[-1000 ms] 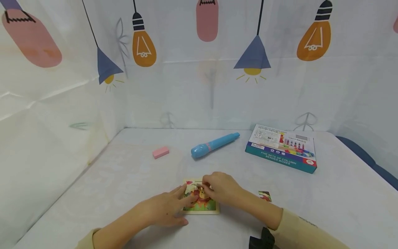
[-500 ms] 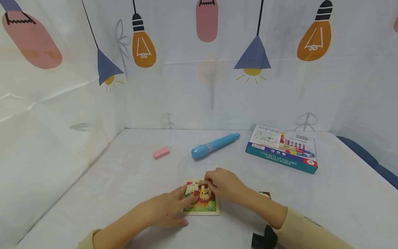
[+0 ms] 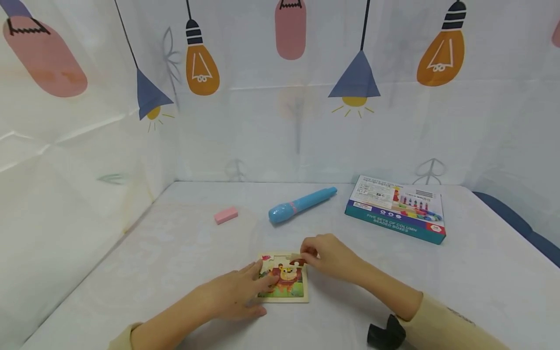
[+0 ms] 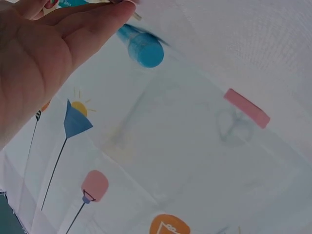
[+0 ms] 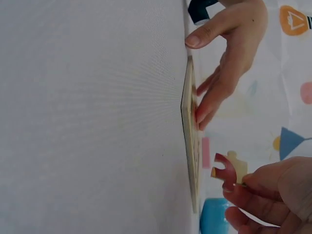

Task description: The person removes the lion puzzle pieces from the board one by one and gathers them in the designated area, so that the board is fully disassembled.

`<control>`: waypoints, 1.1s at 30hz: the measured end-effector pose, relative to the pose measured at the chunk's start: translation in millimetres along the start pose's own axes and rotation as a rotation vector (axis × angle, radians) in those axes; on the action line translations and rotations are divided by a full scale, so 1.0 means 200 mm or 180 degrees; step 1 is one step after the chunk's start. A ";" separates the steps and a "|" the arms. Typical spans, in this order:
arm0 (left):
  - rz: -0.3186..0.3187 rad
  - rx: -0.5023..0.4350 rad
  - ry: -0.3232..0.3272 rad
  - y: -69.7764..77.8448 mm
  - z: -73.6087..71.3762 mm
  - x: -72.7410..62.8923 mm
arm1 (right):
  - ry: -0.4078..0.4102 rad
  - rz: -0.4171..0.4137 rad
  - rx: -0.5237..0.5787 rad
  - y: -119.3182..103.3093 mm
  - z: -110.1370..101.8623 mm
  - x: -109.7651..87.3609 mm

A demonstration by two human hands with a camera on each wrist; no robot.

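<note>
A small wooden jigsaw puzzle (image 3: pixel 286 287) in a pale frame shows a cartoon lion and lies near the front middle of the table. My left hand (image 3: pixel 238 294) rests on its left side with fingers spread and straight; the right wrist view also has this left hand (image 5: pixel 236 51), fingertips on the board and thumb beside it. My right hand (image 3: pixel 332 256) pinches a puzzle piece (image 5: pixel 237 165), dark red and cream with a knob and a notch, between thumb and fingers. That piece is tilted over the puzzle's upper right corner. Fingers hide part of the picture.
Behind the puzzle lie a pink block (image 3: pixel 226 215) and a blue microphone-shaped toy (image 3: pixel 302 204). A flat beaded-toy box (image 3: pixel 395 209) sits at the back right. A black object (image 3: pixel 386 334) is by the right sleeve. Printed cloth walls (image 3: pixel 262 136) enclose the back and left.
My right hand has shifted right with the puzzle piece, uncovering more of the lion. A loose piece seen beside the right forearm is now hidden behind it. My left hand stays put.
</note>
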State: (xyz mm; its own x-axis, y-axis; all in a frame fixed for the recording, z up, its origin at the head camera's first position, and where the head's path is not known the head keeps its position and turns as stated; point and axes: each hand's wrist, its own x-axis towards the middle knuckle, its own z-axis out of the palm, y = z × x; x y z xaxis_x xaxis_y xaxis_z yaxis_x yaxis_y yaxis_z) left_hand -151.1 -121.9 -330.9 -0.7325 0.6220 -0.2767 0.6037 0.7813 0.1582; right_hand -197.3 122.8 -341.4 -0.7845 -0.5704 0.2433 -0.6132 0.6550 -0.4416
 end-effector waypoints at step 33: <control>0.0161 0.0100 0.0165 -0.05 -0.02 0.02 | -0.0484 0.0256 0.0591 0.20 -0.15 -0.18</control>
State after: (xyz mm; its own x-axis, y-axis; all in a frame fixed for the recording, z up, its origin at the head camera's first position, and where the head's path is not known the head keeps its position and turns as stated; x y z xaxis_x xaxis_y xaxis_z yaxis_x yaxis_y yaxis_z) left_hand -161.1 -126.7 -329.0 -0.7157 0.6631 -0.2195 0.6493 0.7474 0.1406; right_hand -197.2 184.5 -341.5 -0.7985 -0.5974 0.0744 -0.5108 0.6069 -0.6088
